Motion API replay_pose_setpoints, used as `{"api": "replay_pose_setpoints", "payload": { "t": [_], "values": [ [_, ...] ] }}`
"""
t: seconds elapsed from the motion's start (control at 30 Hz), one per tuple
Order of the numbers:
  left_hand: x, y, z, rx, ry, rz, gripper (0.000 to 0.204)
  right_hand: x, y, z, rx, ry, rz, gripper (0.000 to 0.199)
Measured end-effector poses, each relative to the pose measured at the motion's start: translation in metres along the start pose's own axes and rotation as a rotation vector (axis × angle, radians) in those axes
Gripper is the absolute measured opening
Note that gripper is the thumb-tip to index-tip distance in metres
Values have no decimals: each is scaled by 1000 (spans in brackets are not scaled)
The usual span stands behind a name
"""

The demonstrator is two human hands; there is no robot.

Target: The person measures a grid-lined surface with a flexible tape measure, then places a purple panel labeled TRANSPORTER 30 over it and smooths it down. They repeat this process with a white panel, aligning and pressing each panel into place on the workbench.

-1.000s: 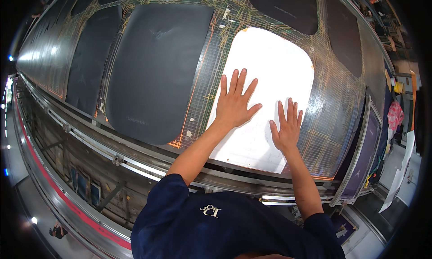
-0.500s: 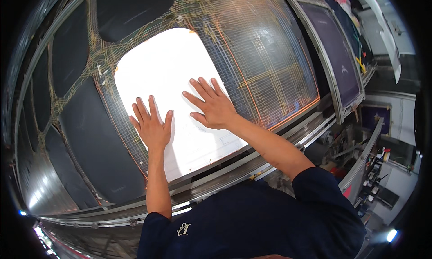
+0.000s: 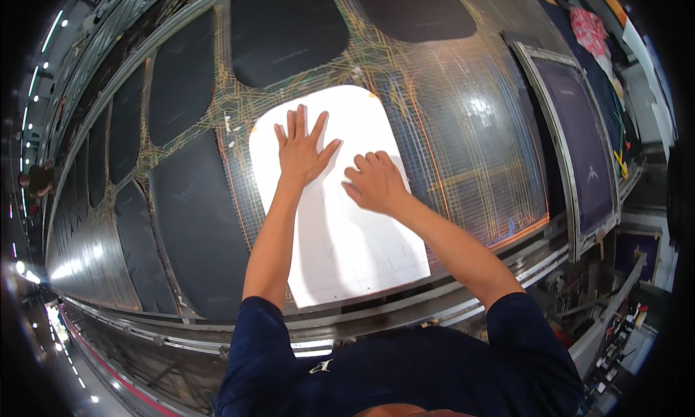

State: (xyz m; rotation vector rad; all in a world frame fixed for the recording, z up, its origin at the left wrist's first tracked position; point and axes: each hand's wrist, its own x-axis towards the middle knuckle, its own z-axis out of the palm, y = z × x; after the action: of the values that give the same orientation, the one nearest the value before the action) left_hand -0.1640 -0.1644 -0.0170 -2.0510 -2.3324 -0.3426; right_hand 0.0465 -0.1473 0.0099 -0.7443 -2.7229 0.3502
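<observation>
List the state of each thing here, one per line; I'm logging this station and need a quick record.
Left hand: flat, fingers spread, pressed on the white sheet.
Right hand: palm down, fingers curled, on the same sheet.
White sheet: lying flat on the table.
Gridded table: marked with criss-cross lines.
Dark panels: lying flat, untouched.
Framed screen: resting at the table's right edge.

My left hand (image 3: 300, 150) lies flat with fingers spread, arm straight, while my right hand (image 3: 376, 183) rests beside it, fingers curled.

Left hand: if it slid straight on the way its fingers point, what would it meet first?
Probably the rounded top edge of the white sheet beneath the left hand, then the gridded work surface.
</observation>
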Motion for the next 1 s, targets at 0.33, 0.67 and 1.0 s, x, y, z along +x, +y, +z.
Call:
{"api": "replay_pose_setpoints", "payload": {
  "t": [0.33,0.67,1.0],
  "values": [
    [22,-13,20,18,94,-29,69,93,75,46,-110,-34,87,59],
    [-10,1,16,-32,-61,-129,66,-19,38,-30,229,-5,133,51],
    [-123,205,-2,-386,237,-122,27,-435,249,-318,20,514,886,40]
  ]
}}
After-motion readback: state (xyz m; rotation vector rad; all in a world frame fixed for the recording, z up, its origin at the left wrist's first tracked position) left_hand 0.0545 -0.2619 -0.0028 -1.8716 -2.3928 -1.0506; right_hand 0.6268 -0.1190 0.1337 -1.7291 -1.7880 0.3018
